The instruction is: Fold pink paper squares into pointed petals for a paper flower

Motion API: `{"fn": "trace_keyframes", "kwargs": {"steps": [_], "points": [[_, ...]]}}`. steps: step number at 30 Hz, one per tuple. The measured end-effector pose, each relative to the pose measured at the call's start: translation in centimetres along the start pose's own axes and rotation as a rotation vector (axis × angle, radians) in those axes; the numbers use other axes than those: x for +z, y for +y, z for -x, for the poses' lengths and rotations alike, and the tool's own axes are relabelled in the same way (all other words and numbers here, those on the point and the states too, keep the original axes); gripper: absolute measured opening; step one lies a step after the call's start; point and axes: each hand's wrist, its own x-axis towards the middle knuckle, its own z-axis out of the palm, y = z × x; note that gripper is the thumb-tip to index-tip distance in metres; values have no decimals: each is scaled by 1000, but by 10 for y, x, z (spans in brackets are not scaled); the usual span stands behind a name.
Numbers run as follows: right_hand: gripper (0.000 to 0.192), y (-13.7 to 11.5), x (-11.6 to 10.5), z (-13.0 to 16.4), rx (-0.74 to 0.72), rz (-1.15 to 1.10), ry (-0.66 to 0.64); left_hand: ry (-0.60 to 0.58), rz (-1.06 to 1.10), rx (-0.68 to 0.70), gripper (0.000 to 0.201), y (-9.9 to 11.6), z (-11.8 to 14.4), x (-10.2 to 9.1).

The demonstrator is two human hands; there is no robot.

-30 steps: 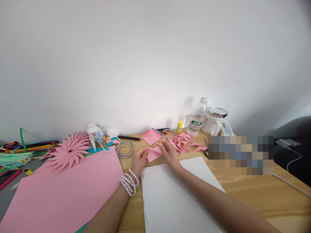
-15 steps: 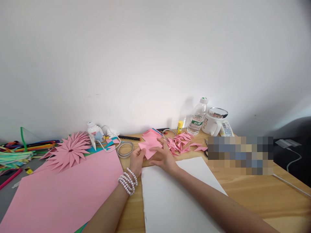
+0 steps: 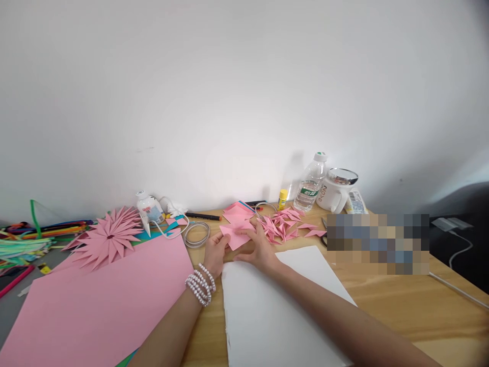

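Note:
A small pink paper square (image 3: 235, 238), bent along its middle, is held up above the near edge of a stack of pink paper. My left hand (image 3: 216, 251), with a beaded bracelet on the wrist, pinches its left corner between thumb and fingers. On the right side my right hand (image 3: 262, 250) curls its fingers over the same sheet, and its thumb hangs lower, apart from the index finger. Just right of that hand lies a pile of folded pink paper pieces (image 3: 282, 224). Behind the held sheet is the pink paper stack (image 3: 239, 209).
A white board (image 3: 282, 316) lies below my forearms, and pink sheets (image 3: 103, 306) with a spiky pink paper rosette (image 3: 110, 237) are to the left. Along the wall stand a glue stick (image 3: 282, 200), a water bottle (image 3: 309, 186), a mug (image 3: 336, 193) and a white bottle (image 3: 150, 208).
The pink square has tilted, and its far corner has come down toward me. My right fingers have shifted slightly on it, while my left hand keeps its pinch.

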Motion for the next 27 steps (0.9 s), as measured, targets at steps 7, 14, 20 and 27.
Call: {"fn": "trace_keyframes", "kwargs": {"steps": [7, 14, 20, 27], "points": [[29, 0, -1, -2, -7, -56, 50, -29, 13, -2, 23, 1, 1, -1], [17, 1, -1, -3, -26, -98, 66, -123, 39, -17, 22, 1, 2, -1], [15, -2, -2, -5, 83, -150, 91, -285, 43, 0, 31, 5, 5, 0], [27, -3, -4, -5, 82, -201, 144, -264, 9, 21, 33, 0, 3, -2]]}}
